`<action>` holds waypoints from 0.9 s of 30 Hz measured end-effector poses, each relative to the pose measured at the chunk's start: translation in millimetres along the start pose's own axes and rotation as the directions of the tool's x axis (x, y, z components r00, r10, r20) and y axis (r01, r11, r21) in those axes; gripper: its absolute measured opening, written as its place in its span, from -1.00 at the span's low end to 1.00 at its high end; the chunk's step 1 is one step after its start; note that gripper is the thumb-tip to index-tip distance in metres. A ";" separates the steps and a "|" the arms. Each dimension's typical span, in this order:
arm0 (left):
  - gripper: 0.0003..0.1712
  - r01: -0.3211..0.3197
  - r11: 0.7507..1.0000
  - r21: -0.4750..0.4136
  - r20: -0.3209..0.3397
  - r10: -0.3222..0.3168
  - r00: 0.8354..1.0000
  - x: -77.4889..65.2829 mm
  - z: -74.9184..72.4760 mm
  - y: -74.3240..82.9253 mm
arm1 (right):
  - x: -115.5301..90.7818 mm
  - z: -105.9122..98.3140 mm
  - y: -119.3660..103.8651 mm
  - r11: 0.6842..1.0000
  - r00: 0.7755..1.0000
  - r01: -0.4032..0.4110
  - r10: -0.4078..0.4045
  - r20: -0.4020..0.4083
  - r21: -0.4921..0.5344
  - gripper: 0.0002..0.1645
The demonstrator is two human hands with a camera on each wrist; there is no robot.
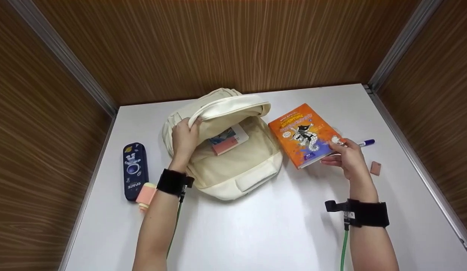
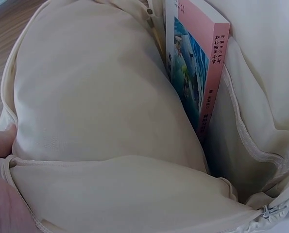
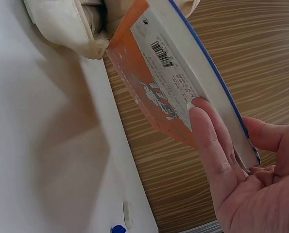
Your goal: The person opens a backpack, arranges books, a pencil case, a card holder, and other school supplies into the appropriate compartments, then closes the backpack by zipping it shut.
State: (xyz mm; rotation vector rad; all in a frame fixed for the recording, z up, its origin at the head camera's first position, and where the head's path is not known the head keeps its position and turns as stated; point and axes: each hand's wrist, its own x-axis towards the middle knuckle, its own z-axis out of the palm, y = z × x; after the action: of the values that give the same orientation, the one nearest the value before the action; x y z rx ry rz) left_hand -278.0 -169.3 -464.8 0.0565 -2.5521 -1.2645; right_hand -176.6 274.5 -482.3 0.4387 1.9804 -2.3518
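Observation:
A cream backpack (image 1: 233, 184) lies on the white table with its main compartment unzipped. My left hand (image 1: 185, 137) grips the edge of its flap and holds it raised. Inside, a pink-and-white book (image 1: 229, 140) leans in the compartment; its spine and blue picture show in the left wrist view. To the right of the bag, my right hand (image 1: 350, 156) holds an orange book (image 1: 304, 135) by its lower right corner, thumb on the front cover and fingers under the back. The right wrist view shows the book's barcode side (image 3: 159, 53), tilted above the table.
At the left lies a dark blue space-themed pencil case (image 1: 134, 171), with a pink and yellow item (image 1: 146, 195) beside it, partly behind the left forearm. Right of the right hand are a blue-capped marker (image 1: 367, 143) and a small pinkish eraser-like block (image 1: 375, 168). Wood-grain panels (image 1: 233, 45) enclose the table.

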 end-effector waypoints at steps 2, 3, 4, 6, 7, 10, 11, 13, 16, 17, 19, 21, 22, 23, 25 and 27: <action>-0.57 -0.006 1.000 -0.003 -0.008 0.006 1.000 0.5 0.0 -0.3 | -0.6 2.5 0.4 1.000 1.000 -0.003 0.002 0.019 0.011 -0.63; -0.58 -0.009 1.000 -0.005 -0.013 0.009 1.000 0.7 0.0 -0.4 | -0.5 3.7 0.9 1.000 1.000 -0.005 0.004 0.030 0.015 -0.62; -0.58 -0.012 1.000 -0.008 -0.017 0.012 1.000 1.0 -0.3 -0.3 | -0.4 5.0 1.6 1.000 0.999 -0.009 0.008 0.042 0.021 -0.62; -0.59 -0.014 1.000 -0.015 -0.026 0.014 1.000 1.8 -0.4 0.0 | -0.2 8.0 3.0 0.999 0.998 -0.021 0.019 0.067 0.032 -0.62; -0.59 -0.015 1.000 -0.019 -0.030 0.014 0.999 2.2 -0.6 0.4 | 0.2 9.5 4.2 0.999 0.997 -0.029 0.026 0.079 0.040 -0.63; -0.59 -0.017 1.000 -0.019 -0.034 0.016 0.999 3.6 -1.1 1.3 | 1.2 14.6 7.8 0.997 0.993 -0.051 0.044 0.112 0.054 -0.65; -0.60 -0.017 1.000 -0.019 -0.034 0.016 0.999 4.1 -1.2 1.7 | 1.9 16.3 9.3 0.997 0.991 -0.057 0.050 0.123 0.056 -0.65; -0.59 -0.015 1.000 -0.012 -0.034 0.015 0.999 4.7 -1.2 2.2 | 3.5 20.0 12.2 0.996 0.988 -0.068 0.059 0.144 0.059 -0.65; -0.60 -0.009 1.000 -0.004 -0.030 0.009 1.000 4.9 -1.6 3.2 | 6.5 26.7 16.7 0.994 0.981 -0.086 0.073 0.179 0.064 -0.66; -0.60 -0.008 1.000 -0.001 -0.029 0.008 1.000 4.9 -1.7 3.4 | 7.7 29.0 18.3 0.993 0.979 -0.095 0.080 0.189 0.069 -0.67; -0.59 -0.004 1.000 0.004 -0.026 0.004 1.000 4.7 -2.1 3.9 | 9.9 33.9 22.0 0.990 0.973 -0.114 0.094 0.211 0.081 -0.68; -0.59 -0.002 1.000 0.005 -0.025 0.002 1.000 4.6 -2.2 4.3 | 11.9 39.4 26.3 0.988 0.966 -0.132 0.110 0.232 0.082 -0.69; -0.59 -0.002 1.000 0.004 -0.026 0.002 1.000 4.5 -2.2 4.5 | 12.9 42.4 28.9 0.987 0.963 -0.141 0.119 0.240 0.079 -0.69; -0.59 -0.001 1.000 0.003 -0.027 0.002 1.000 4.5 -2.0 4.6 | 13.9 45.3 31.5 0.986 0.960 -0.151 0.127 0.250 0.077 -0.68; -0.59 0.001 1.000 -0.001 -0.026 -0.001 1.000 4.2 -2.2 5.2 | 15.9 51.7 37.2 0.984 0.953 -0.167 0.146 0.264 0.060 -0.66; -0.59 -0.001 1.000 -0.004 -0.032 0.001 0.999 4.4 -2.3 5.8 | 18.0 58.2 42.8 0.982 0.947 -0.186 0.170 0.273 0.034 -0.63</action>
State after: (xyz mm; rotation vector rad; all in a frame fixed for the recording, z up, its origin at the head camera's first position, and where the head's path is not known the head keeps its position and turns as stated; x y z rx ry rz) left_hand -281.1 -168.2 -457.9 0.0735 -2.5223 -1.2576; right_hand -196.1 212.8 -519.1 0.2691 1.6804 -2.2275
